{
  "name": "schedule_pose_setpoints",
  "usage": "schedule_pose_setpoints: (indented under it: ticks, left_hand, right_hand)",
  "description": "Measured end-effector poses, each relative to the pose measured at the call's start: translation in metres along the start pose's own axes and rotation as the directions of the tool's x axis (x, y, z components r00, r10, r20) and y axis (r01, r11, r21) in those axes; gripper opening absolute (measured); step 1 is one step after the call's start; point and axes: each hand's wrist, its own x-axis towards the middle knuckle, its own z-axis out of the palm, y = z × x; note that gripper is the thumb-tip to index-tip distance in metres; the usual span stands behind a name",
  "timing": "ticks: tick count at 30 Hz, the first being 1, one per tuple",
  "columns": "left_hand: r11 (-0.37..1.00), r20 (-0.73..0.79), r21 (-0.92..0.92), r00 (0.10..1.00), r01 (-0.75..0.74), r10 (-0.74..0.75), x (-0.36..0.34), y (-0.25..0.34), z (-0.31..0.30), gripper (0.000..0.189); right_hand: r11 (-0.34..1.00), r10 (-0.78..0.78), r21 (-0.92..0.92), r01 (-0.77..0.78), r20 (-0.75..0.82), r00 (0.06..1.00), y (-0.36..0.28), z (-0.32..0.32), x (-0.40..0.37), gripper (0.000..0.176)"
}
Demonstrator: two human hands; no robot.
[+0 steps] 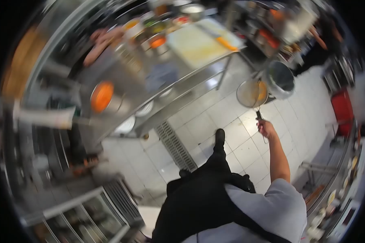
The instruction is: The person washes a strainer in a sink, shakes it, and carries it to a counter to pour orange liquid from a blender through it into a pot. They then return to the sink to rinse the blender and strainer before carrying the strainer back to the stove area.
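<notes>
My right hand point(265, 128) reaches forward over the tiled floor, its fingers closed round the black handle of a round wire strainer point(247, 94). Something orange-yellow shows in or through the mesh at its right side. Right beside the strainer stands a large grey bucket point(290, 86) with a dark inside; the two overlap in this view. My left hand is out of sight.
A steel table holds a cutting board point(190, 42) with an orange-handled knife point(226, 43), a blue cloth point(162, 76) and a container of orange food point(102, 97). Another person's arms point(101, 46) are behind it. A second person point(326, 40) stands far right. A floor drain point(175, 146) lies ahead.
</notes>
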Motion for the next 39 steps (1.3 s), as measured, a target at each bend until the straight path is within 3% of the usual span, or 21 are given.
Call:
schedule_pose_setpoints:
  ticks: [3,7,9,11,12,13,14,17,19,20,22,23,25,26,31,33,35,37,39]
  left_hand:
    - [0.983,-0.086,-0.144,0.989,0.111,-0.124,-0.041,-0.059,0.02,0.03]
    - [0.925,-0.118,-0.282,0.948,0.254,-0.296,-0.083,-0.102,0.031,0.028]
    - [0.991,-0.206,-0.122,0.978,-0.046,0.02,-0.098,-0.118,0.023,0.03]
    - [0.841,-0.165,-0.539,0.973,0.05,-0.164,-0.107,-0.107,0.003,0.03]
    - [0.651,-0.097,-0.743,0.938,0.155,-0.334,-0.108,-0.091,-0.015,0.031]
    - [0.404,0.007,-0.888,0.885,0.219,-0.465,-0.105,-0.08,-0.034,0.032]
    - [0.382,-0.036,-0.911,0.893,0.155,-0.449,-0.101,-0.078,-0.05,0.034]
    - [0.378,-0.196,-0.925,0.91,-0.047,-0.365,-0.081,-0.063,-0.113,0.045]
    - [0.341,-0.191,-0.936,0.939,-0.087,-0.287,-0.067,-0.034,-0.169,0.053]
    - [0.336,-0.197,-0.937,0.939,-0.096,-0.282,-0.061,-0.021,-0.199,0.053]
    - [0.284,-0.321,-0.919,0.936,-0.272,-0.143,-0.042,0.006,-0.267,0.057]
    - [0.29,-0.331,-0.915,0.934,-0.281,-0.137,-0.028,0.013,-0.3,0.057]
    - [0.173,-0.483,-0.868,0.872,-0.465,-0.079,-0.002,0.023,-0.366,0.058]
    - [0.121,-0.537,-0.843,0.834,-0.524,-0.129,0.014,0.024,-0.398,0.049]
    - [0.008,-0.596,-0.797,0.786,-0.604,-0.166,0.049,-0.006,-0.547,0.038]
    - [0.085,-0.615,-0.787,0.763,-0.612,-0.197,0.056,-0.022,-0.596,0.035]
    - [0.061,-0.614,-0.785,0.761,-0.617,-0.207,0.065,-0.047,-0.641,0.035]
    - [0.116,-0.604,-0.796,0.773,-0.594,-0.194,0.066,-0.052,-0.694,0.038]
    - [0.105,-0.617,-0.785,0.755,-0.61,-0.221,0.104,-0.083,-0.73,0.037]
  right_hand:
    - [0.949,0.292,-0.189,-0.254,0.214,0.932,0.061,0.079,-0.021,0.026]
    - [0.778,0.581,-0.504,-0.375,0.351,0.734,0.142,0.211,-0.047,0.026]
    - [0.66,0.701,-0.685,-0.309,0.412,0.582,0.175,0.287,-0.062,0.027]
    - [0.581,0.768,-0.791,-0.191,0.455,0.451,0.206,0.362,-0.083,0.028]
    - [0.526,0.8,-0.841,-0.129,0.438,0.41,0.22,0.401,-0.095,0.028]
    - [0.473,0.829,-0.879,-0.062,0.42,0.369,0.23,0.439,-0.113,0.029]
    - [0.455,0.846,-0.89,-0.029,0.421,0.327,0.24,0.474,-0.129,0.029]
    - [0.442,0.859,-0.881,0.17,0.47,0.202,0.27,0.573,-0.167,0.03]
    - [0.491,0.825,-0.847,0.206,0.528,0.203,0.287,0.63,-0.189,0.03]
    - [0.506,0.782,-0.81,0.296,0.576,0.239,0.302,0.661,-0.201,0.025]
    - [0.553,0.735,-0.757,0.349,0.64,0.223,0.324,0.724,-0.215,0.024]
    - [0.597,0.688,-0.7,0.392,0.698,0.199,0.333,0.754,-0.221,0.024]
    - [0.635,0.643,-0.646,0.424,0.746,0.172,0.348,0.81,-0.235,0.025]
    - [0.667,0.598,-0.591,0.454,0.788,0.147,0.349,0.846,-0.241,0.027]
    - [0.676,0.578,-0.577,0.458,0.801,0.155,0.36,0.986,-0.274,0.032]
    - [0.746,0.517,-0.498,0.442,0.851,0.086,0.379,1.032,-0.273,0.035]
    - [0.734,0.527,-0.504,0.456,0.845,0.086,0.4,1.074,-0.275,0.035]
    - [0.742,0.447,-0.39,0.545,0.894,0.03,0.422,1.109,-0.273,0.034]
    - [0.708,0.389,-0.327,0.626,0.92,0.041,0.439,1.154,-0.271,0.033]
